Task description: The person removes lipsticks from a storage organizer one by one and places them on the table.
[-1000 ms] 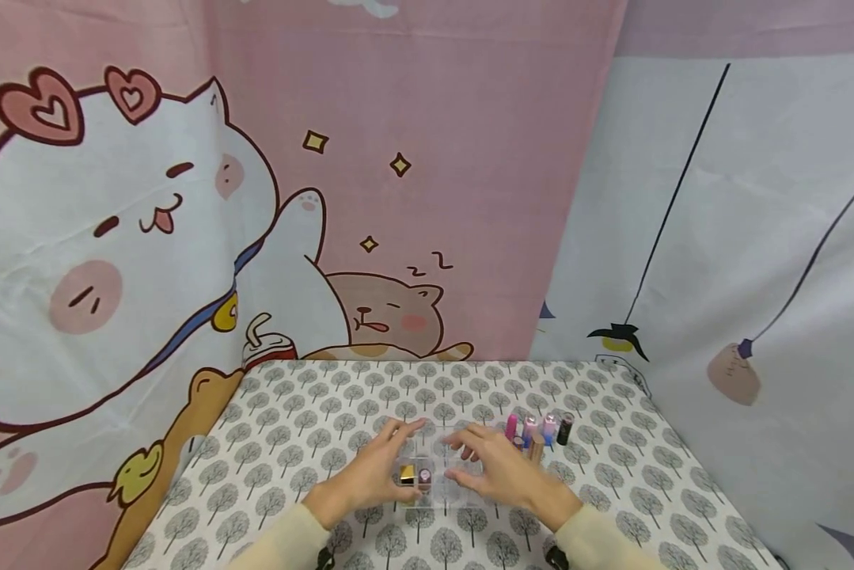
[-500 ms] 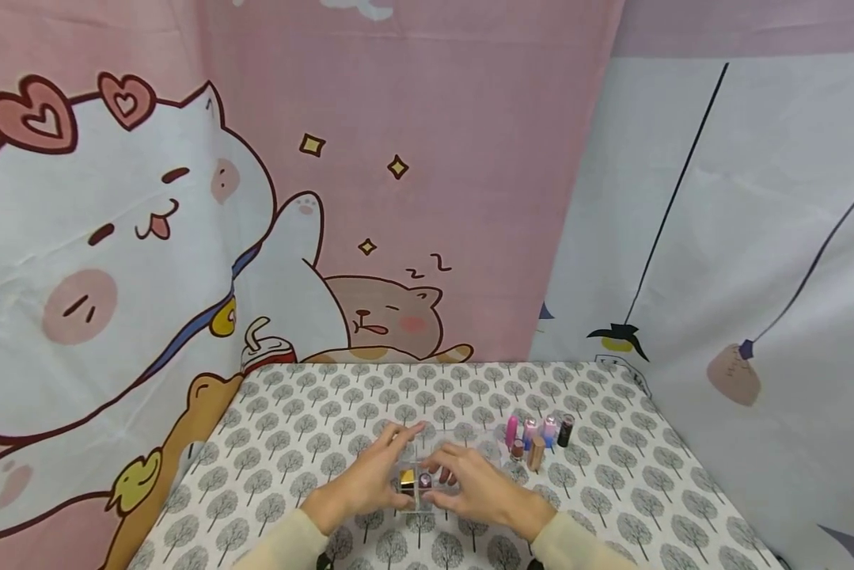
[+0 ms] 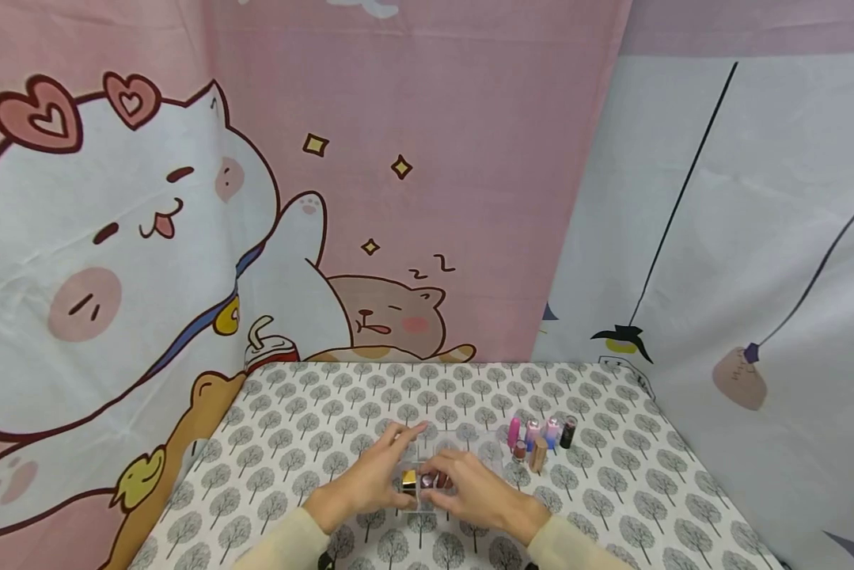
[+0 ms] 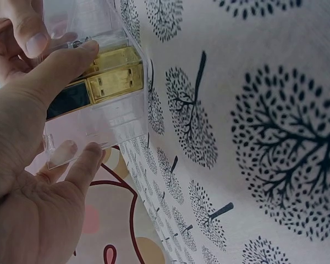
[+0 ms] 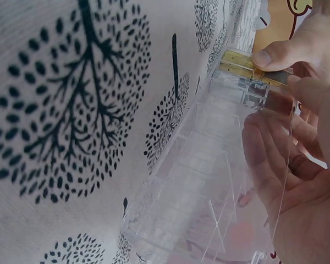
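A long clear plastic organizer box (image 5: 181,181) with compartments lies on the cloth. My left hand (image 3: 373,479) holds its left end, thumb on the near side and fingers on the far side. In that end stands a black lipstick with a gold base (image 4: 118,82), close by the left thumb. Beside it is a dark red lipstick (image 5: 278,100) with a clear part toward the cloth. My right hand (image 3: 469,491) pinches this dark red one between thumb and fingers, and covers part of it in the head view.
To the right of the box stand a bright pink tube (image 3: 514,432), two pink-and-blue lipsticks (image 3: 552,431) and a black one (image 3: 567,432). In front of them are a small dark red bottle (image 3: 519,451) and a beige tube (image 3: 538,456). Tree-print cloth (image 3: 291,475) covers the table.
My right hand has moved left from over the right part of the box to the dark red lipstick, and its fingers have closed on it. My left hand has stayed at the left end.
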Available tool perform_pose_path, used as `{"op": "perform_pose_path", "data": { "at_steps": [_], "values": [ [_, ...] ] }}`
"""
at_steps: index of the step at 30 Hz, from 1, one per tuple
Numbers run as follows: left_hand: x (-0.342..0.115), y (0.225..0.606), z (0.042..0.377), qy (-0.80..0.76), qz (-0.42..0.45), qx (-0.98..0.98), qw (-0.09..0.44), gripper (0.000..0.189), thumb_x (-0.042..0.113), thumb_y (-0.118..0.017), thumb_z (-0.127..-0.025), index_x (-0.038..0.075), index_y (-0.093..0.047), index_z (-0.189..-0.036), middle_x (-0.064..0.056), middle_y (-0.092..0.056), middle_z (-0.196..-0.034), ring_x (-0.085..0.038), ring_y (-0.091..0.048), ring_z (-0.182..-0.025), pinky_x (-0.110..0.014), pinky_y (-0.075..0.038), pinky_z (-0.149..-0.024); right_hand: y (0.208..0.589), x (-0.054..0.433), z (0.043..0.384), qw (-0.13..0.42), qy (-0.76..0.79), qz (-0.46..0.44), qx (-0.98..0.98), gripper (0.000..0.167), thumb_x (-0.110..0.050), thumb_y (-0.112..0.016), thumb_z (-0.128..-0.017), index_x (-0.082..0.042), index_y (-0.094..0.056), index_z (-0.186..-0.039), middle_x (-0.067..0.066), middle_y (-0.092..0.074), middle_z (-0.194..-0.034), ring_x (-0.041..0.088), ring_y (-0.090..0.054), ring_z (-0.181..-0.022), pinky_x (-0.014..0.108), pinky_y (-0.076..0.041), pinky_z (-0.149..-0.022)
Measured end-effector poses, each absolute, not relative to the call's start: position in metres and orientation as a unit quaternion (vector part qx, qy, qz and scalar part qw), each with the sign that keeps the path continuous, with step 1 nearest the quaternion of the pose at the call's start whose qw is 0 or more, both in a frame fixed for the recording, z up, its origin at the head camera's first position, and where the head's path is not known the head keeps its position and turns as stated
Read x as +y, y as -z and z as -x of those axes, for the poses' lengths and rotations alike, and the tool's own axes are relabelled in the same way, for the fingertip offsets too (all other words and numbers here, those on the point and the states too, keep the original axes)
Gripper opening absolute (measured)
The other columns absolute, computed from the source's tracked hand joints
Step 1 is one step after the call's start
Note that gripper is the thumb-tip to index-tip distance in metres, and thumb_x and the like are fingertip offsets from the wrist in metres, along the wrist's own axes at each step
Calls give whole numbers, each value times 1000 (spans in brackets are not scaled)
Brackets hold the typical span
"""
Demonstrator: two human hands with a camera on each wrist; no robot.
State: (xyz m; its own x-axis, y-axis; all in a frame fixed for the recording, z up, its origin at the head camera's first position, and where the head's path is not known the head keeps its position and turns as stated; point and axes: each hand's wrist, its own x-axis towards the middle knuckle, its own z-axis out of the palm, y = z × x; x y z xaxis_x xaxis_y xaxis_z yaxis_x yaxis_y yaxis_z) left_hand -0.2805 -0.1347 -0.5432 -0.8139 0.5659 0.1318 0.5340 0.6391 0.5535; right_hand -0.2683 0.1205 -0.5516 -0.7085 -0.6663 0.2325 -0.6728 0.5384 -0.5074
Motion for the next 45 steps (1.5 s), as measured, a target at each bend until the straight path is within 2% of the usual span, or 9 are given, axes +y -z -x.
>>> {"op": "perform_pose_path", "data": {
  "at_steps": [8, 16, 24, 30, 39, 42, 45],
  "values": [
    [-136, 545, 278, -297, -304, 905, 29, 136, 25, -109, -78, 37, -27, -185, -6, -52, -163, -34, -71, -135, -49, -68, -115, 551, 119, 269, -10, -319, -381, -868, 29, -29, -80, -113, -13, -81, -136, -2, -81, -123, -7, -70, -99, 15, -67, -87],
    [-135, 544, 279, -292, -311, 904, 21, 135, 24, -109, -79, 35, -28, -185, -8, -54, -160, -33, -71, -133, -44, -70, -111, 548, 119, 273, 11, -314, -380, -870, 20, -28, -83, -110, -16, -83, -126, -6, -81, -113, -9, -67, -91, 12, -64, -81],
    [-136, 543, 278, -297, -304, 905, 19, 135, 22, -109, -77, 37, -29, -185, -6, -54, -160, -31, -73, -127, -41, -71, -107, 541, 120, 272, 28, -323, -386, -864, 24, -28, -83, -109, -13, -83, -128, -2, -84, -114, -8, -70, -93, 15, -67, -83],
    [-135, 543, 279, -299, -306, 904, 21, 133, 23, -109, -79, 35, -29, -185, -7, -53, -161, -33, -71, -131, -48, -69, -114, 530, 123, 272, 44, -329, -387, -860, 26, -23, -82, -110, -9, -82, -133, 1, -84, -116, -7, -71, -94, 15, -67, -87],
    [-134, 546, 280, -301, -304, 903, 33, 133, 23, -109, -80, 35, -28, -185, -5, -52, -161, -33, -70, -135, -44, -68, -114, 518, 135, 269, 64, -342, -366, -863, 30, -26, -80, -113, -11, -80, -138, -3, -84, -115, -5, -74, -96, 20, -69, -89],
    [-134, 546, 280, -303, -304, 902, 39, 132, 23, -108, -82, 36, -27, -185, -6, -51, -161, -31, -70, -134, -43, -69, -112, 513, 140, 269, 73, -349, -363, -861, 30, -24, -80, -113, -10, -79, -139, -5, -84, -112, -2, -77, -95, 21, -70, -89],
    [-135, 544, 282, -303, -305, 902, 40, 131, 24, -109, -83, 36, -27, -185, -5, -51, -159, -29, -70, -127, -37, -69, -104, 508, 145, 271, 94, -347, -363, -860, 30, -22, -82, -111, -10, -78, -139, -6, -85, -109, -1, -78, -94, 23, -71, -89]
  ]
}}
